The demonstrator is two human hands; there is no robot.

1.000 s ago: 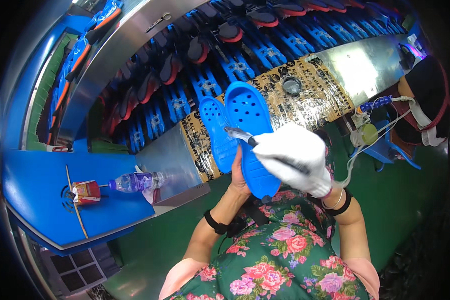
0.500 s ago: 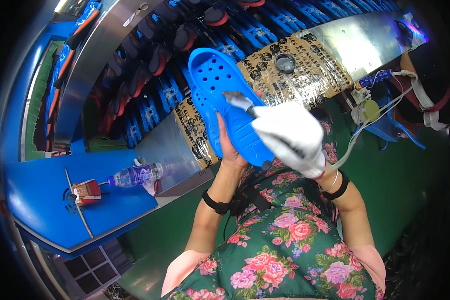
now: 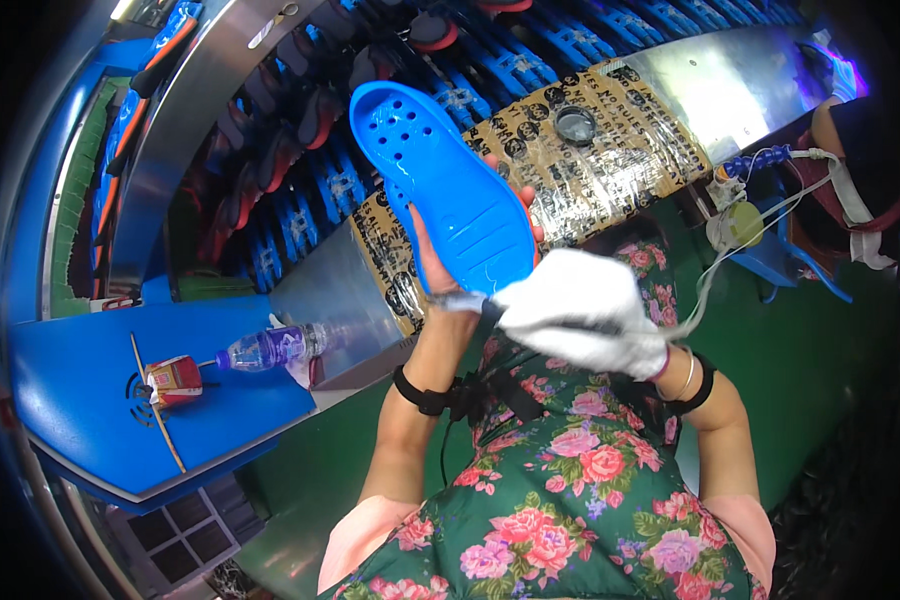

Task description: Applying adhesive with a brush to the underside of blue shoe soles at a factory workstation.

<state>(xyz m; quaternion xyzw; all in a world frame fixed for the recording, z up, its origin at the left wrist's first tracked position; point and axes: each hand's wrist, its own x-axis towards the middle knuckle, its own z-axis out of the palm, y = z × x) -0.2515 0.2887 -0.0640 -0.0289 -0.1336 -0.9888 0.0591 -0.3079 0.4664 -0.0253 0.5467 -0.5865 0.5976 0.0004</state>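
Observation:
My left hand holds a glossy blue clog-shaped shoe piece, tilted up, with round holes at its far end. A second blue piece shows partly behind it. The fingers of that bare hand wrap round the right side, and the thumb lies along the left. My right hand, in a white glove, is closed on a brush with a dark handle. Its blurred bristles are at the near, heel end of the piece, by my left wrist; whether they touch is hard to tell.
Ahead runs a metal ledge with a taped cardboard cover, bearing a round dark-rimmed dish. Beyond it are rows of blue holders and dark-red shoe parts. On the blue table at left are a bottle, a small red carton and a thin stick.
The brush has moved from the middle of the shoe piece down to its heel end. The piece has shifted left and turned, and the fingers on its right side now show.

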